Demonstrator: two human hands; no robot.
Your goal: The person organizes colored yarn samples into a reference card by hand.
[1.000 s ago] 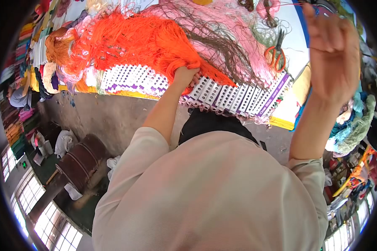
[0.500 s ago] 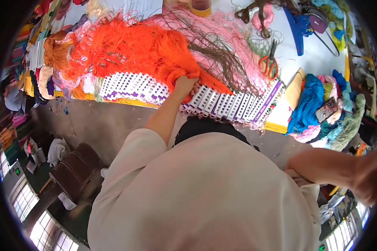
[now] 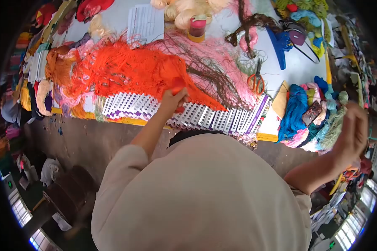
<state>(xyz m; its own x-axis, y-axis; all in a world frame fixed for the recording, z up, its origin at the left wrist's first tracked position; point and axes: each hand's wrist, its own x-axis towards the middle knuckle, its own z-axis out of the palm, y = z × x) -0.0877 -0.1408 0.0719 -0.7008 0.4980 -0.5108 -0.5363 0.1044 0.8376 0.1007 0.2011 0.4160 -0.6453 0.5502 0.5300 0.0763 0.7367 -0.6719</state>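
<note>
My left hand is closed on some bright orange thread at the front edge of a large loose heap of it. Part of the gripped strands bulges above and below my fist. Below the heap lies a long row of white punched thread cards with purple ends. My right hand is raised off to the right, beside the piled skeins and away from the orange thread. Motion smears its fingers, and no held thing can be made out. Pink and brown threads lie right of the orange heap.
Orange-handled scissors lie on the white table. Blue skeins and a phone are at its right corner. Behind are a jar, a printed sheet, cream yarn balls and a purple pouch.
My right hand has swung up and inward from the far right edge. My left hand has lifted slightly with the orange thread in it. The view has tilted, showing more of the table's back.
</note>
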